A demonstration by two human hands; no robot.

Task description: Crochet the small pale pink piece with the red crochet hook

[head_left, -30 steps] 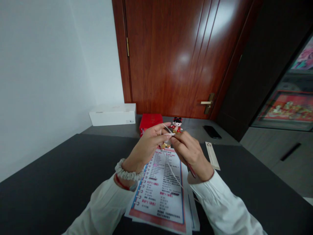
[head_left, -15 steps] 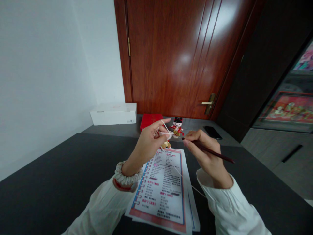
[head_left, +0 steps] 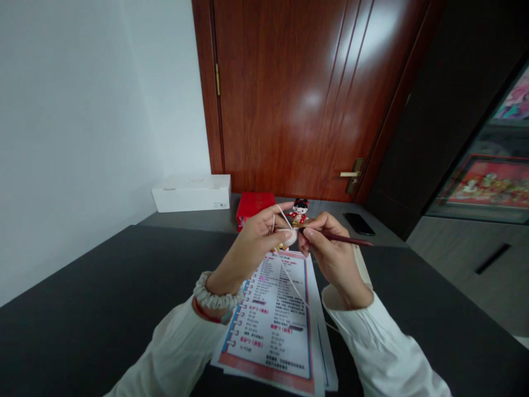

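Note:
My left hand (head_left: 260, 234) pinches a small pale crochet piece (head_left: 291, 237) between thumb and fingers, with white yarn (head_left: 282, 212) looped over its raised index finger. My right hand (head_left: 330, 248) grips a crochet hook (head_left: 349, 239) by its dark brown handle. The hook's tip meets the crochet piece, and the fingers of both hands hide just where it sits in the stitches. From the work a strand of yarn trails down across the printed pattern sheets (head_left: 273, 325), which lie beneath my hands.
Behind my hands stands a crocheted doll (head_left: 300, 208) with black hair and red clothing. A red box (head_left: 252, 205) and a long white box (head_left: 192, 194) are at the back left. A black phone (head_left: 359, 224) lies at the back right. A pale object (head_left: 362, 266) shows partly behind my right hand.
My right hand has moved left, close against my left hand. The hook has come in to the crochet piece and its handle lies more level. My left hand has barely shifted.

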